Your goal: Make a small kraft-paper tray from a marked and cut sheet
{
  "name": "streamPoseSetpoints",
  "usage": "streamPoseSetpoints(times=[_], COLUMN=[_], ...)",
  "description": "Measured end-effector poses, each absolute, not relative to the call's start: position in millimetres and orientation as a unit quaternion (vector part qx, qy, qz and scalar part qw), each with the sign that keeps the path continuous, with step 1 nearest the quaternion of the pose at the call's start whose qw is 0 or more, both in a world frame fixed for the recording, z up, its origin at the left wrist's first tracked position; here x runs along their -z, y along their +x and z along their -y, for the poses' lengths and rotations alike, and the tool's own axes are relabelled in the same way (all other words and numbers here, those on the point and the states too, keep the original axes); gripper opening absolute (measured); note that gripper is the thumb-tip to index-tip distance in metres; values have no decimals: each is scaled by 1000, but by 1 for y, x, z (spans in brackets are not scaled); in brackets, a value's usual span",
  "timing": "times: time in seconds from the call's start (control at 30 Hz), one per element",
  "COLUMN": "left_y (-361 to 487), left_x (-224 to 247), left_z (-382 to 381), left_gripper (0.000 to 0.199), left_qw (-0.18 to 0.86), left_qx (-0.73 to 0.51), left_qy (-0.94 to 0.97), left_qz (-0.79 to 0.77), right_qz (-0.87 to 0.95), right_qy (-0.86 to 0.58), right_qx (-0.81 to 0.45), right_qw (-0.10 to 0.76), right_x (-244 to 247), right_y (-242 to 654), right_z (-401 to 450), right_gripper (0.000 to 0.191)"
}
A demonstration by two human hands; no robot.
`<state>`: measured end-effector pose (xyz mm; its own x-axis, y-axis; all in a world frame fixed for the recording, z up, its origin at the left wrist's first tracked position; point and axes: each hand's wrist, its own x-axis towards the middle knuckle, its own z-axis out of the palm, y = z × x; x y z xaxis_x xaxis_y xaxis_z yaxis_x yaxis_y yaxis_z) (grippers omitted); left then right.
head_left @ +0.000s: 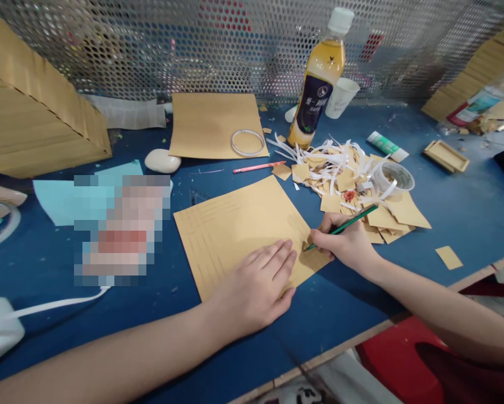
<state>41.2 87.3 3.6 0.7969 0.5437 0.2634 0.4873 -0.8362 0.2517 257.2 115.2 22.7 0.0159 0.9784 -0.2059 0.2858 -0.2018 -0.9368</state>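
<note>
A sheet of brown kraft paper [227, 230] lies at a slant on the blue table, with faint dark pencil lines along its left and upper edges. My left hand [258, 280] rests flat on its lower part, fingers stretched out. Pinched in my right hand [348, 244] is a green pencil [353, 220], its tip down at the paper's right side. Just beyond that hand is a pile of cut brown paper pieces [393, 216] and white paper strips [340, 160]. A clear ruler [198, 196], partly covered, shows at the sheet's upper edge.
A tall tea bottle [317, 78] and a paper cup [342, 98] stand at the back. Another brown sheet [212, 123] carries a tape ring [247, 143]. A red pencil [258, 167], a white mouse [163, 161] and a blurred-out object [123, 227] with a white cable lie around.
</note>
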Motion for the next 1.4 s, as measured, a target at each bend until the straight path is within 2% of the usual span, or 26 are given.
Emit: streamPoseSetpoints(times=[0.4,1.03,1.23,1.4], left_y=[41,42,42,42], left_x=[-3,-3,-2,-3], left_z=[-88,-87,-87,-87], left_gripper=[48,48,48,48], left_qw=[78,82,82,82], left_qx=[-165,-159,-157,-157], left_qy=[944,944,943,944], left_qz=[-275,-277,-283,-279], right_qz=[526,533,556,624], right_qy=[-606,-590,-498,-464], right_qx=[-462,-470,-486,-521], right_qw=[379,382,454,353], right_x=[-22,-21,-21,-18], right_y=[260,261,273,281], right_z=[-118,-119,-132,-146], right_gripper=[27,28,33,31])
